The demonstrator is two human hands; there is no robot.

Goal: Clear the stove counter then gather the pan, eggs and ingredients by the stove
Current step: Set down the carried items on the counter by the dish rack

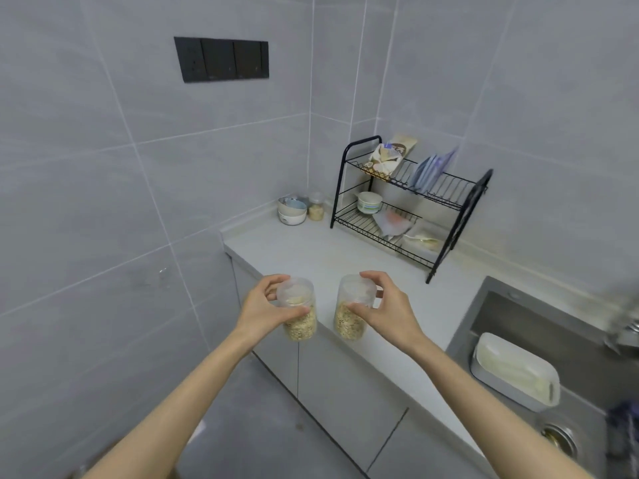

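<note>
Here, low in the middle of the frame, the left hand (pixel 262 307) and right hand (pixel 382 305) each pinch a clear plastic grain-filled jar (pixel 299 311) (pixel 352 311) by its lid (a weak hold), so lower both onto the pale grey counter (pixel 345 250) upright, gently.

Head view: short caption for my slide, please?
Left hand grips the left jar, right hand the right jar, by the counter.

A black dish rack (pixel 479 197) stands near a steel sink (pixel 511 312) that holds a white tub (pixel 515 368).
</note>
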